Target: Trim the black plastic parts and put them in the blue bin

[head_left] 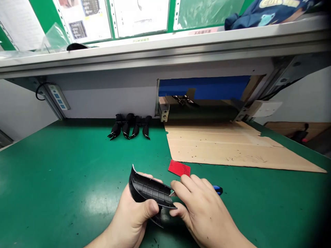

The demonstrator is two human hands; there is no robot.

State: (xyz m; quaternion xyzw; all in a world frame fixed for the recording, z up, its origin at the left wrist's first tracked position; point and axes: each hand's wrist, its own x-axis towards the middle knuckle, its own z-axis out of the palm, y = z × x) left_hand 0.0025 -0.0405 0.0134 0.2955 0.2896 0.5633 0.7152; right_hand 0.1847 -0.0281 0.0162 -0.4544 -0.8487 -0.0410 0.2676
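Note:
My left hand (136, 212) is wrapped round a curved black plastic shell (152, 187), its thumb across the near edge. The shell is tilted, and its ribbed hollow inside faces up. At the shell's right end, my right hand (204, 206) is closed on a knife; the short metal blade (172, 194) shows by the fingertips, touching or very near the rim. The knife's blue and black handle end (218, 190) sticks out behind the hand, and its middle is hidden. My right thumb rests at the shell's lower corner. A second black part (157, 220) shows below the shell.
Several glossy black moulded parts (130, 126) lie at the back of the green table (64, 172). A red card (179, 168) sits beyond my right hand. Cardboard (219, 144) covers the back right, before an opening with a belt (204, 112). A shelf (155, 57) overhangs.

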